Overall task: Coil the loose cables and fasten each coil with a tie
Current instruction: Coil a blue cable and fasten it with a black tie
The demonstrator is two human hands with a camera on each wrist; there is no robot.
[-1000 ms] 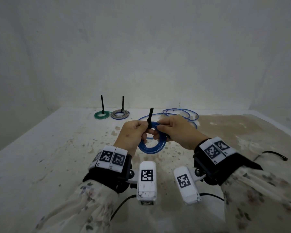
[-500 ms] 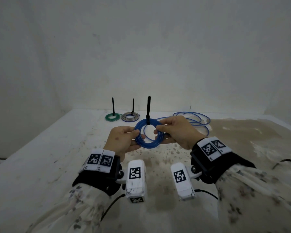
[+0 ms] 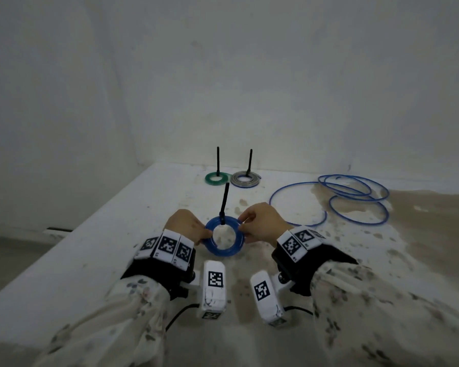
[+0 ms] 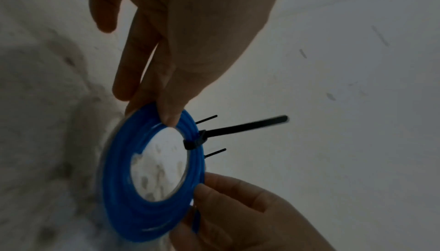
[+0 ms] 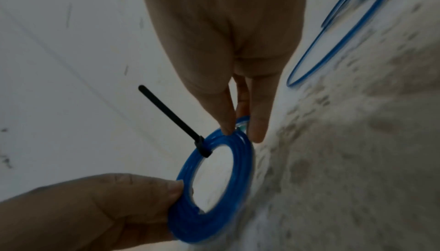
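Note:
A small blue cable coil [image 3: 224, 250] hangs just above the table, bound at its top by a black tie [image 3: 224, 202] whose tail sticks straight up. My left hand [image 3: 206, 234] pinches the coil's left side and my right hand [image 3: 243, 227] pinches its right side. In the left wrist view, thumb and finger of the left hand [image 4: 166, 114] clamp the coil [image 4: 116, 170] beside the tie head [image 4: 195, 140]. The right wrist view shows the right hand [image 5: 235, 125] gripping the rim of the coil [image 5: 190, 223] close to the tie [image 5: 171, 116].
A green coil [image 3: 217, 179] and a grey coil [image 3: 245, 180], each with an upright black tie, lie at the back of the white table [image 3: 117, 247]. A loose blue cable [image 3: 355, 200] sprawls in loops at the back right. Walls close the far side and left.
The hands have let go of the tie tail and shifted to the coil's two sides. The coil has come down and slightly left, and now faces up.

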